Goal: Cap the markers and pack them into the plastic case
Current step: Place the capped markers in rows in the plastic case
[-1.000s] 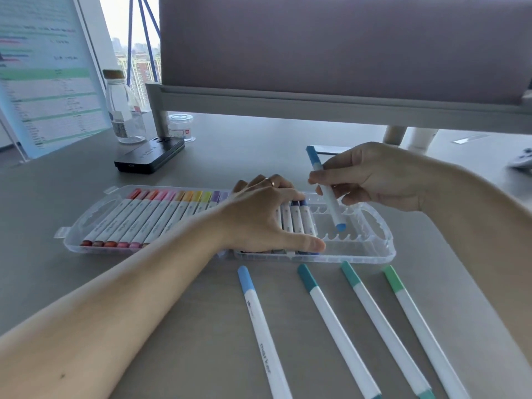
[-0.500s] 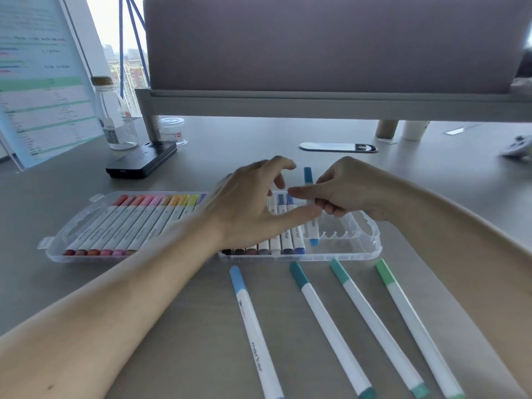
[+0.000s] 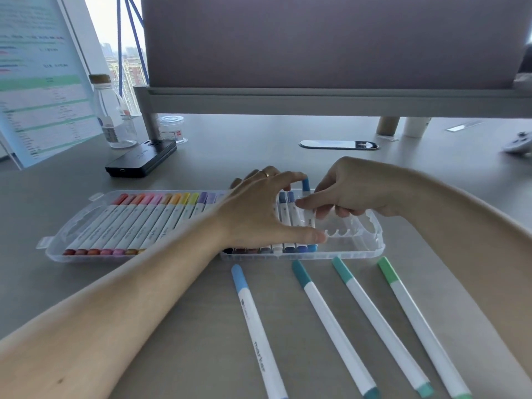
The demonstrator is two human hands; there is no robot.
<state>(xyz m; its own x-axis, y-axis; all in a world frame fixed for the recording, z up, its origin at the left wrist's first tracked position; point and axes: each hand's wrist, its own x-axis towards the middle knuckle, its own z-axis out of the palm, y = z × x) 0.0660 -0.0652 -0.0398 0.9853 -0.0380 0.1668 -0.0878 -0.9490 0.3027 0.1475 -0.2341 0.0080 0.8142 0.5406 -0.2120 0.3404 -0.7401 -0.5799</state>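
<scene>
Markers (image 3: pixel 149 223) fill most of the clear plastic case (image 3: pixel 371 243), which lies open on your grey bench (image 3: pixel 201 326) below a mauve partition (image 3: pixel 316 38), with a city window at far left. Four loose markers (image 3: pixel 374 318) lie capped just in front of the case; the light-blue marker (image 3: pixel 256 326) reads "marker". Your left hand (image 3: pixel 259 214) arches spread-fingered over the case, thumb on the row's near ends. Your right hand (image 3: pixel 354 191) pinches a blue marker (image 3: pixel 306 197) at the row's right end.

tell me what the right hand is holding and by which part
The right hand pinches a blue marker by its white barrel, just below the far cap.
</scene>
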